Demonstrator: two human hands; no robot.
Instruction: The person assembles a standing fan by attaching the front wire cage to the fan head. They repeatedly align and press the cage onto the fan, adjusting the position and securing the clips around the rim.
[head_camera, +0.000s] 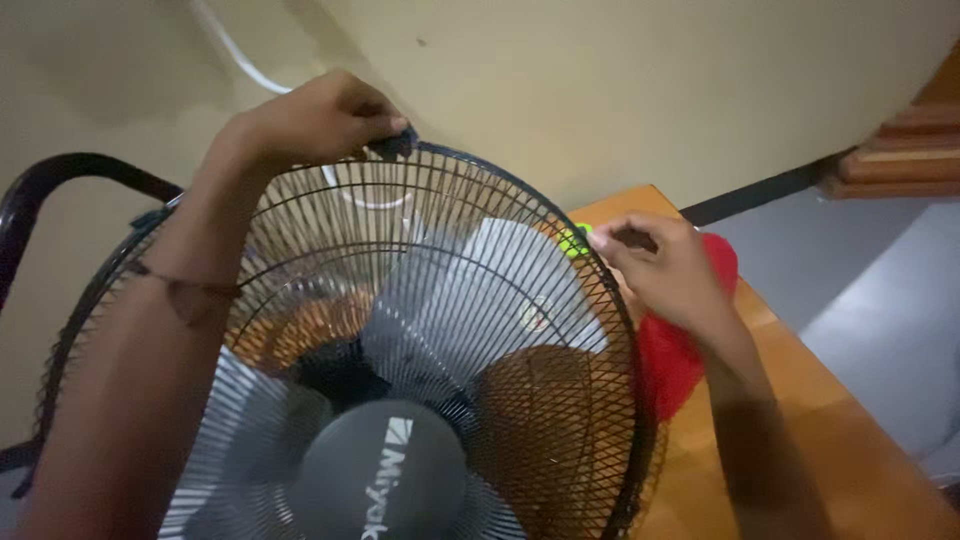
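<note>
A table fan with a black wire grille (480, 230) and pale translucent blades (480, 290) fills the middle of the head view, its grey hub cap (380, 480) at the bottom. My left hand (315, 120) pinches a small black clip (392, 146) at the top of the grille rim. My right hand (665, 270) touches the rim on the right side, fingers closed on a small bright green piece (574, 241).
A red cloth (675, 360) lies on the orange wooden table (830, 420) under my right wrist. A beige wall stands behind, with a white cable (235, 55). A black curved bar (60, 175) rises at the left. Wooden steps (900, 155) show at the right.
</note>
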